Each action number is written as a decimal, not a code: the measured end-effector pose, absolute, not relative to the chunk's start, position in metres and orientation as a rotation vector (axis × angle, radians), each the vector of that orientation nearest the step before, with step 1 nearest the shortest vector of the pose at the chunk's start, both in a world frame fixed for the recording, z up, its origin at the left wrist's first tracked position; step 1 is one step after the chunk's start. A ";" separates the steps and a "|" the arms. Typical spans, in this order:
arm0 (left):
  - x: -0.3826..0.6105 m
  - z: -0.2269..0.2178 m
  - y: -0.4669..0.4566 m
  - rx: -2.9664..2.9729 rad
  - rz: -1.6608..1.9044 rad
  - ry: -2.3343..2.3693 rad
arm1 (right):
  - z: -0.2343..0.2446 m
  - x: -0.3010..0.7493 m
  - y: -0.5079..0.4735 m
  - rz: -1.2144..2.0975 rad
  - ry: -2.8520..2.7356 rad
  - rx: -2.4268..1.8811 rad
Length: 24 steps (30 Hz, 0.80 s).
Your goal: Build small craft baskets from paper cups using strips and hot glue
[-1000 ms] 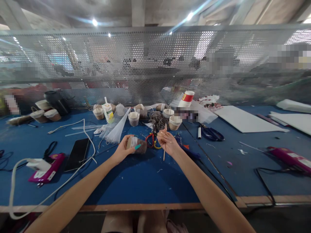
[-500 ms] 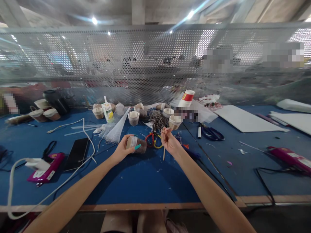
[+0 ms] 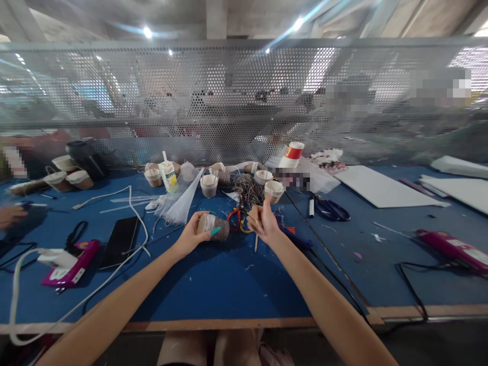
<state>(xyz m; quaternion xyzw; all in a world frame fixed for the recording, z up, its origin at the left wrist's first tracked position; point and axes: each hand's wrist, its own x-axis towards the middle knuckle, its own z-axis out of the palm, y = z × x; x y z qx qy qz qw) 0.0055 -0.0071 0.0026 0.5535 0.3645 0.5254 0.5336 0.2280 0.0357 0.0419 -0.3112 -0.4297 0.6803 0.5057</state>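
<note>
My left hand is wrapped round a small cup covered in grey-brown cord, tipped on its side above the blue table. Its pale base faces left. To the right of the cup, my right hand has its fingers curled in and one digit pointing up; anything inside them is hidden. Just behind that hand stands a small pale-rimmed cup. Scissors with red and yellow handles lie between my hands, partly covered by the right one. A heap of grey-brown cord sits behind them.
Several small cups, including a pale one, line the back near a perforated metal screen. Left are a phone and purple glue gun with cable; right, dark-handled scissors and a white board. Another person's hand shows far left.
My right hand has turned, one digit now pointing up where the fingertips were pinched together. The left hand keeps the cup in place. Another person's hand has come in at the left edge.
</note>
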 end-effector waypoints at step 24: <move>0.010 0.008 -0.013 1.370 1.404 0.791 | 0.011 0.173 0.004 1.625 -1.333 -0.793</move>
